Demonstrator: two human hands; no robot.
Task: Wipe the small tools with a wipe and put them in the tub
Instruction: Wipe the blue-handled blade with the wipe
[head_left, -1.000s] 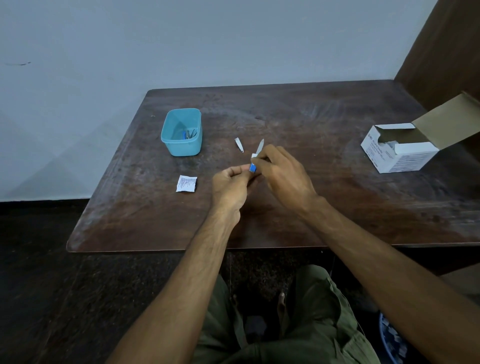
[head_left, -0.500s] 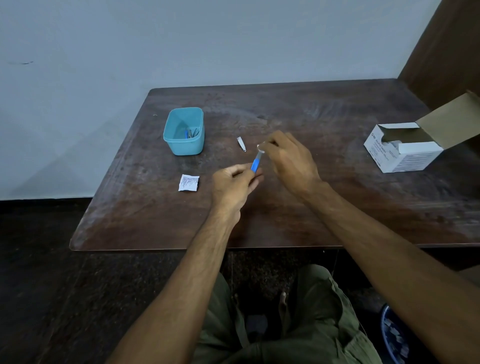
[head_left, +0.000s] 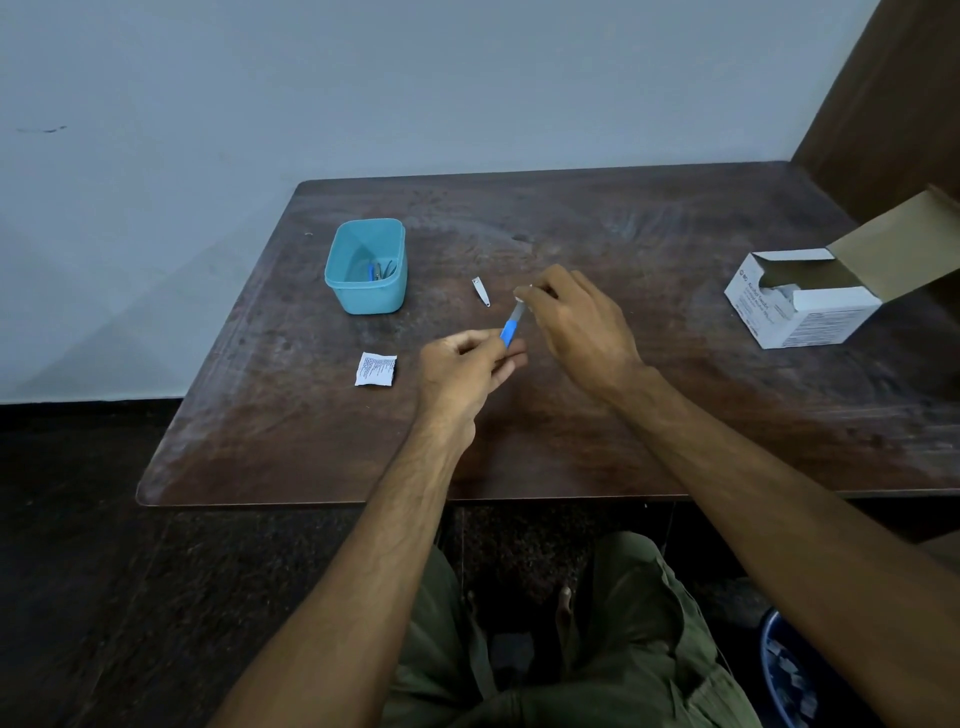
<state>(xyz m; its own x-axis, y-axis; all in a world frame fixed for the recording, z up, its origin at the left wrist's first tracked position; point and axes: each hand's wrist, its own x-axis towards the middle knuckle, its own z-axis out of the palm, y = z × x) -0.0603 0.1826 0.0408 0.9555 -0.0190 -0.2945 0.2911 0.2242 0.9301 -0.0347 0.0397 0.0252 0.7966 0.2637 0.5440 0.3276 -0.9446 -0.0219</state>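
Left hand (head_left: 470, 366) pinches blue-handled tool (head_left: 510, 328), tip up-right; right hand (head_left: 582, 322) pinches wipe (head_left: 521, 294) at tip.

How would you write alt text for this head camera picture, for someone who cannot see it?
Seen from above, a person's left hand holds a blue-handled tool while the right hand pinches a wipe at its tip, over a dark wooden table. A teal tub with tools inside, a nail clipper, a sachet and an open white box sit around them.
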